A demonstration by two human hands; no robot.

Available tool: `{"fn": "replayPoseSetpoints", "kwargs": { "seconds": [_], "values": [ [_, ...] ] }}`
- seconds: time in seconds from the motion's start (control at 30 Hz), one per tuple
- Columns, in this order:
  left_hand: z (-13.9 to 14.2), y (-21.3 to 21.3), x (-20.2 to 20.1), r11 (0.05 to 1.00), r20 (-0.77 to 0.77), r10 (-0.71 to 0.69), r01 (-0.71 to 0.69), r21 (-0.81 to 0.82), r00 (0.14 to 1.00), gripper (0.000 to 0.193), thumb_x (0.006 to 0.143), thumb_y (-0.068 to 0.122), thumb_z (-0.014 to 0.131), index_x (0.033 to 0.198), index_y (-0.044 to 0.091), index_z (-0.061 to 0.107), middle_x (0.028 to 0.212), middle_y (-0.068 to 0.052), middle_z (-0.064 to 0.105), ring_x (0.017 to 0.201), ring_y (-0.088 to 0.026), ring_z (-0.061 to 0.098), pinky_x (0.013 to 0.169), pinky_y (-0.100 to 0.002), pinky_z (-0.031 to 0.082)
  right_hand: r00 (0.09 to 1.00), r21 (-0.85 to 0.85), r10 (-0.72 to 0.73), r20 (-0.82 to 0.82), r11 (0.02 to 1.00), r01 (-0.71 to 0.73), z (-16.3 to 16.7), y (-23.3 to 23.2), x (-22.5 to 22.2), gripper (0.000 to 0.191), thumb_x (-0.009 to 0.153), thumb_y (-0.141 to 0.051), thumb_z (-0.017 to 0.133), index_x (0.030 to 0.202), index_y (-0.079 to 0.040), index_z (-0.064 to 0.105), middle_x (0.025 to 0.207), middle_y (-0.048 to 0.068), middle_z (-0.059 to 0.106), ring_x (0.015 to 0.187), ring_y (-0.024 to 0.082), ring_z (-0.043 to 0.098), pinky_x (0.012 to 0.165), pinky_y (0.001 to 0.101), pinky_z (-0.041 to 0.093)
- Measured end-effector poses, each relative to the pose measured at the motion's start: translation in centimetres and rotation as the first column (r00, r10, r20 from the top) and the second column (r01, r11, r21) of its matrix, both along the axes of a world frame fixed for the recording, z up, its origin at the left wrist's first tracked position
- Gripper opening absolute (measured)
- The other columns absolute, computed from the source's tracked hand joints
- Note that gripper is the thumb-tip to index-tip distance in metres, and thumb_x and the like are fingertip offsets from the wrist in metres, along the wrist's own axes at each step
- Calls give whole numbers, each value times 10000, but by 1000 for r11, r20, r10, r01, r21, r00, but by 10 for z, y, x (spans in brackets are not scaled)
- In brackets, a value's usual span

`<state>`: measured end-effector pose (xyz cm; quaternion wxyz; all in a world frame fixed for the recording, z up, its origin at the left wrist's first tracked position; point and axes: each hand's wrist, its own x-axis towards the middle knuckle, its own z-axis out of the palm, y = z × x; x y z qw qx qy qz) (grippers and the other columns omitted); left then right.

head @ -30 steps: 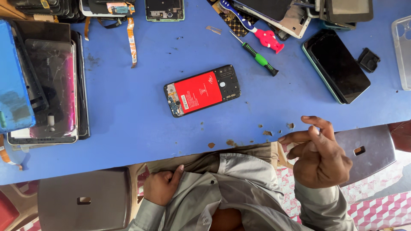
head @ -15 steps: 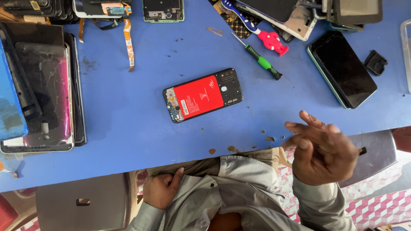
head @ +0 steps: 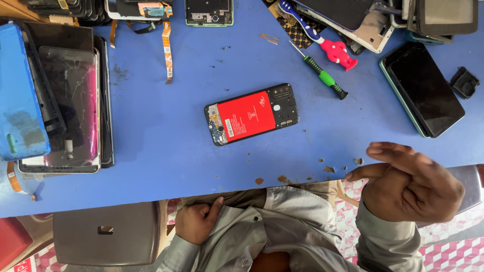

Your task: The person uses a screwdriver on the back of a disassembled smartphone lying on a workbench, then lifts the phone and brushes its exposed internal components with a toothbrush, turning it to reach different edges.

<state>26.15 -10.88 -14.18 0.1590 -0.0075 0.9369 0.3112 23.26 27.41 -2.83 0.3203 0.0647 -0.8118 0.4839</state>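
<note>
A phone with its back cover off [head: 251,114], showing a red battery and dark circuit parts, lies flat near the middle of the blue table [head: 166,151]. My right hand [head: 408,186] hovers over the table's near edge, to the phone's lower right. Its fingers are stretched out to the left and hold nothing. My left hand [head: 196,221] is below the table edge, resting against my grey shirt with its fingers loosely curled and nothing visible in it.
A green-handled screwdriver [head: 322,75] and a pink and blue toothbrush [head: 322,35] lie beyond the phone. A dark phone [head: 423,90] lies at the right, with stacked screens and frames [head: 60,95] at the left. Loose parts line the far edge. A brown stool [head: 106,231] stands below.
My right hand has uncurled from crossed, bent fingers to flat, outstretched ones near the table edge. My left hand stays at my lap. The phone has not moved.
</note>
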Motion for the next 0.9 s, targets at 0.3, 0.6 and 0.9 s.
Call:
{"fn": "replayPoseSetpoints", "kwargs": {
  "seconds": [0.3,0.6,0.9],
  "values": [
    [35,8,-14,983,-32,-170,167,-79,985,591,871,472,708,446,80,587,421,-145,542,366,-365,531,375,-493,413,998,138,-6,-64,990,15,36,-36,-38,354,979,253,363,1231,61,520,892,264,684,558,207,670,524,335,587],
    [188,35,-116,779,-639,-542,611,-140,545,359,937,407,749,807,101,615,792,-68,646,635,-242,629,547,-398,504,957,710,258,129,650,-271,135,-50,-127,335,869,145,659,1180,20,648,963,183,725,723,300,695,628,391,563],
    [215,66,-277,851,-832,-433,461,-251,347,293,1014,300,746,977,63,578,849,-54,641,724,-286,650,592,-434,495,931,700,363,-31,673,-239,87,-38,-211,383,979,188,712,1302,10,610,1125,173,651,878,277,698,744,334,576]
  ]
}}
